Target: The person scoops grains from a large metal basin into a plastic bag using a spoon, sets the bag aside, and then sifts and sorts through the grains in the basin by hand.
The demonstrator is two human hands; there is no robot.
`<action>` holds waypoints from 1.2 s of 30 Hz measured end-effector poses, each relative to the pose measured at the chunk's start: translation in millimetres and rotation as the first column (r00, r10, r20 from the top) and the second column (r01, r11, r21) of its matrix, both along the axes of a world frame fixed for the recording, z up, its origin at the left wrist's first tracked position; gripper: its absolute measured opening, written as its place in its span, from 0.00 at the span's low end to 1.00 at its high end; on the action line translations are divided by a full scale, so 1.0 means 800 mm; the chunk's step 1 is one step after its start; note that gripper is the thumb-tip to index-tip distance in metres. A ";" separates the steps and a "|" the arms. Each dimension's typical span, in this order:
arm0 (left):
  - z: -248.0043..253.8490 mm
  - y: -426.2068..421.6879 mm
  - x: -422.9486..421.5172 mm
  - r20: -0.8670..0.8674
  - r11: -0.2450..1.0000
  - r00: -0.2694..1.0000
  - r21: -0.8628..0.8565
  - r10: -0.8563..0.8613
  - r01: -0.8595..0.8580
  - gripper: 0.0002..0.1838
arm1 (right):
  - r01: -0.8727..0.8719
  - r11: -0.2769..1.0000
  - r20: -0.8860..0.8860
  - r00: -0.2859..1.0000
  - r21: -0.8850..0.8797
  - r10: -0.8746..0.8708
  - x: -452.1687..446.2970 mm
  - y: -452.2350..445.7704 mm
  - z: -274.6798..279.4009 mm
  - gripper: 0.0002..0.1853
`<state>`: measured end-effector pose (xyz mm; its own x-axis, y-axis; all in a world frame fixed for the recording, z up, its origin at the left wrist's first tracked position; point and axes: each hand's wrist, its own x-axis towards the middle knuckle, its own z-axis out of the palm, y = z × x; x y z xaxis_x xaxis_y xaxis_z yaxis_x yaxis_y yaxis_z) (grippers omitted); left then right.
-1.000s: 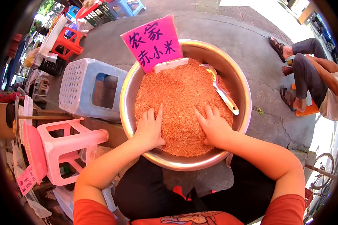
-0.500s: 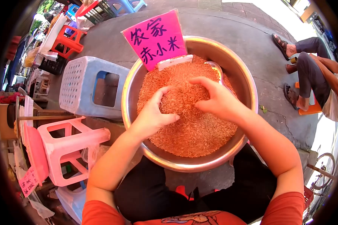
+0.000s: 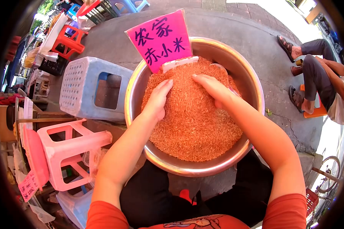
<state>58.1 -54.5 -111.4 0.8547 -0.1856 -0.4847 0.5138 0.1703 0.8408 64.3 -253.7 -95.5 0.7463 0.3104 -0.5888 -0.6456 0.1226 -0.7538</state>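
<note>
A wide metal basin (image 3: 252,82) holds a large heap of reddish-brown rice (image 3: 195,129). My left hand (image 3: 157,100) lies against the left side of the raised middle of the heap, its lower fingers partly sunk in the grain. Opposite it, my right hand (image 3: 215,91) rests on the right side, thumb stretched forward and the other fingers mostly hidden. Grain fills the gap between my two hands. A pink sign with black handwriting (image 3: 160,40) stands in a white holder (image 3: 179,63) at the basin's far edge. Behind my right hand, a scoop-like rim (image 3: 219,67) pokes out of the rice.
Left of the basin stand a grey-blue plastic stool (image 3: 80,87) and a pink stool (image 3: 68,152). A red stool (image 3: 70,42) and a crate (image 3: 102,11) are farther off. At the right, a seated person's legs (image 3: 317,76) and a bicycle (image 3: 330,173) show.
Both hands were curled over the rice with thumbs and fingers apart. Now they lie lower along its sides, and the grain between them is heaped higher, covering more of the scoop-like rim.
</note>
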 end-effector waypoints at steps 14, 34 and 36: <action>0.044 0.068 -0.058 0.131 0.963 0.991 0.270 -0.035 -0.002 0.33 | -0.847 0.002 0.055 -0.032 -0.532 0.998 -0.114 -0.018 0.145 0.29; 0.073 0.004 -0.077 0.045 0.997 0.997 0.040 0.063 -0.065 0.29 | -0.584 0.514 0.420 0.302 -0.628 0.856 -0.103 -0.019 0.122 0.33; 0.083 0.021 -0.083 -0.019 0.992 0.998 0.116 0.056 -0.054 0.35 | -0.822 0.330 0.295 0.208 -0.464 0.933 -0.105 -0.010 0.126 0.36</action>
<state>-8.1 -37.8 -44.7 0.8511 -0.0805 -0.5189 0.5248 0.1013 0.8451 -19.8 -261.6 5.2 0.2124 0.8842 -0.4160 0.1648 -0.4520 -0.8766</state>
